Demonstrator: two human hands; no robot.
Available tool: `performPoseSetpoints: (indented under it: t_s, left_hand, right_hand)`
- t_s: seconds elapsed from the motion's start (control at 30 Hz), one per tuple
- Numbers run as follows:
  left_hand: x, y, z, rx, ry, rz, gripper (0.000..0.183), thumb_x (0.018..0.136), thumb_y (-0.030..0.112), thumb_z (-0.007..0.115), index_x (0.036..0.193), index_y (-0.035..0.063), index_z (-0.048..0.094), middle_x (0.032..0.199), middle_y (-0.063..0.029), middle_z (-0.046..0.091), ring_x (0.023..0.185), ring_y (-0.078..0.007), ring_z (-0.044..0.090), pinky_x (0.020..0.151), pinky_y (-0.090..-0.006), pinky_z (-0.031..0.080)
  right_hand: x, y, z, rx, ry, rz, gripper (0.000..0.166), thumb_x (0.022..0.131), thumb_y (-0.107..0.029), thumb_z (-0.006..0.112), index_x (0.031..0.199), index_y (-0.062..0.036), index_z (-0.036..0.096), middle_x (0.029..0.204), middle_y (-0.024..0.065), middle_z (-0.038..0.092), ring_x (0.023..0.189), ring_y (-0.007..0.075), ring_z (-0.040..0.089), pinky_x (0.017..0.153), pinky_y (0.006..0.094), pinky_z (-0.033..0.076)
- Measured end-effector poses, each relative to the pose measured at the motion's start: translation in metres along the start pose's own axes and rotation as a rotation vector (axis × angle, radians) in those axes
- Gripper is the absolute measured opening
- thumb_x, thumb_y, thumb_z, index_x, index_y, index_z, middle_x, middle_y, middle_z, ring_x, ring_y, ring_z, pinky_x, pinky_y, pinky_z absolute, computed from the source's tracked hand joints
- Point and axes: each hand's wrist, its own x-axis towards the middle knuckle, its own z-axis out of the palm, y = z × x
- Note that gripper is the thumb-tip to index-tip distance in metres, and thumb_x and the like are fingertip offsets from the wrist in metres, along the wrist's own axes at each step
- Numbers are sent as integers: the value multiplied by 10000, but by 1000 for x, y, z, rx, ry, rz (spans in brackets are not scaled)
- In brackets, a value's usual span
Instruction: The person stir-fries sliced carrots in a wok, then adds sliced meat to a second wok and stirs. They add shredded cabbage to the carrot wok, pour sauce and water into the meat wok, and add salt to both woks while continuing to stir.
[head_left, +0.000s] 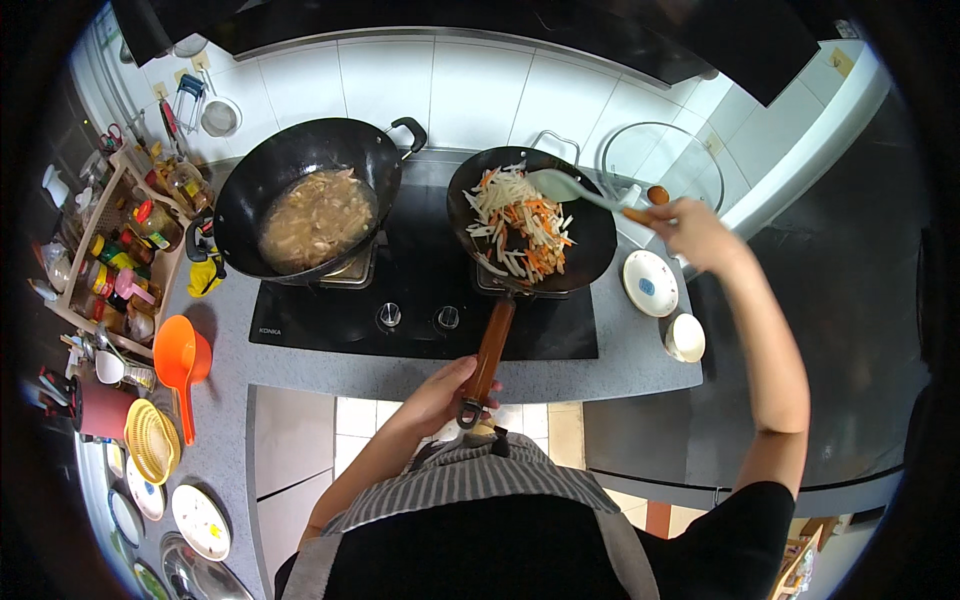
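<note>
My left hand (448, 394) grips the brown wooden handle (491, 349) of a black wok (589, 255) on the right burner. Shredded white and orange vegetables (529, 221) lie in that wok. With my right hand (694, 232) I hold a spatula (559, 185) by its wooden-coloured grip, its pale greenish blade over the upper part of the vegetables. The spatula and hand are slightly blurred. On the left burner a larger black wok (244, 199) with two side handles contains brownish liquid with pieces of food (319, 221).
A glass lid (622, 150) leans against the tiles at right, above a small plate (650, 283) and a bowl (685, 337). Leftward stand a condiment rack (101, 206), an orange ladle (180, 352), a yellow basket (152, 442) and several plates. A range hood (465, 19) overhangs the black cooktop (420, 262).
</note>
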Motion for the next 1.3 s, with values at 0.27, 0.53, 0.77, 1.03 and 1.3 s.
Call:
performPoseSetpoints:
  t_s: [0.27,0.53,0.77,1.03,1.3]
  left_hand:
    - [10,-13,15,-259,13,-84,440,956,419,427,1274,115,408,726,-23,490,485,-95,407,427,-235,330]
    - [4,-8,14,-244,64,-109,444,969,448,382,1282,136,422,723,-19,468,470,-76,370,403,-218,286]
    - [3,0,17,-190,71,-119,439,986,437,333,1292,126,389,716,-6,441,474,-62,347,395,-215,270]
    - [3,-5,12,-231,73,-110,434,985,430,338,1284,121,397,712,-8,443,465,-69,348,395,-219,271]
    - [2,-4,12,-212,56,-99,439,983,433,348,1278,111,396,726,-7,466,483,-75,355,426,-226,282]
  right_hand:
    - [71,48,-11,558,-667,636,334,905,-256,558,1079,29,561,528,0,493,335,6,341,271,161,236]
    - [84,77,-8,573,-563,458,318,849,-200,649,1124,-43,615,518,-12,508,336,23,338,287,185,227]
    - [77,22,1,335,-406,17,408,694,31,678,1066,-134,691,705,38,664,540,99,559,494,249,442]
    - [-22,-15,-96,-31,-371,147,377,671,66,662,971,-154,723,833,84,706,728,155,666,688,298,523]
    - [3,-27,0,58,-103,152,454,657,22,654,1103,-63,646,906,194,661,820,296,649,756,337,489]
